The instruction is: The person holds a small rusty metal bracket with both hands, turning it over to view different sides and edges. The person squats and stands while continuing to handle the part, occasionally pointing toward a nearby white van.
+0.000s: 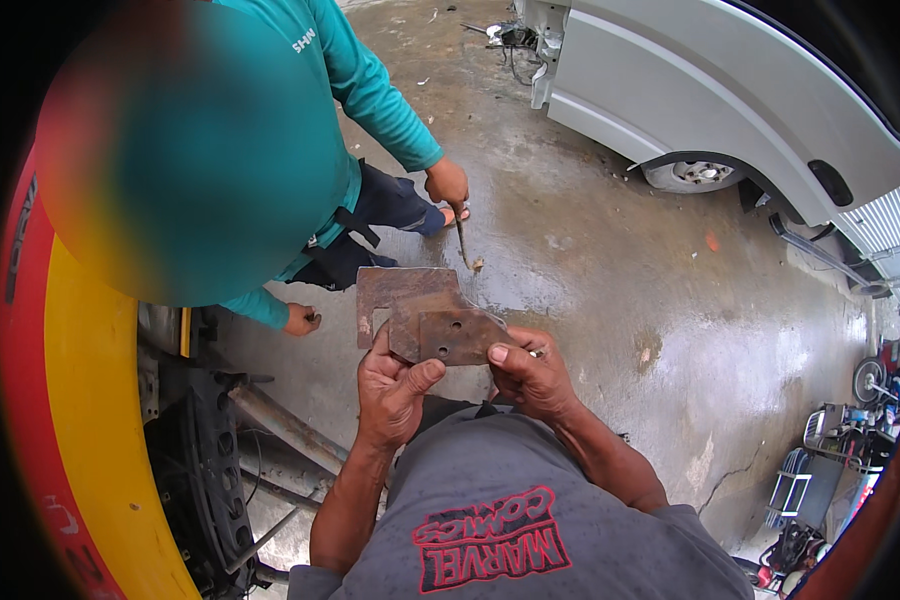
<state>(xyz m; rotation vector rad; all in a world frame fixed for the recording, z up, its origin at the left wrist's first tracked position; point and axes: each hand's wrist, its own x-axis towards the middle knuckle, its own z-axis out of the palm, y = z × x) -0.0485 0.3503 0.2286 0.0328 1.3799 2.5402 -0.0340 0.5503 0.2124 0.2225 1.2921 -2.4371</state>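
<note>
In front of my chest I hold some rusty, flat brown metal plates that overlap. The front plate [470, 345] has two round holes, and the larger back plate [390, 290] reaches out past it to the upper left. My left hand [390, 392] is closed on the lower left edge, its thumb pressed on the front plate. On the right end, my right hand [538, 378] pinches the same front plate between thumb and fingers. Whether the plates are joined or just stacked, I cannot tell.
A co-worker in a teal top [370, 95] bends close by at the left, one hand gripping a thin bent rod [462, 240]. A yellow and red vehicle panel [95, 400] and exposed frame parts [285, 430] flank my left. A white van [690, 80] stands far right.
</note>
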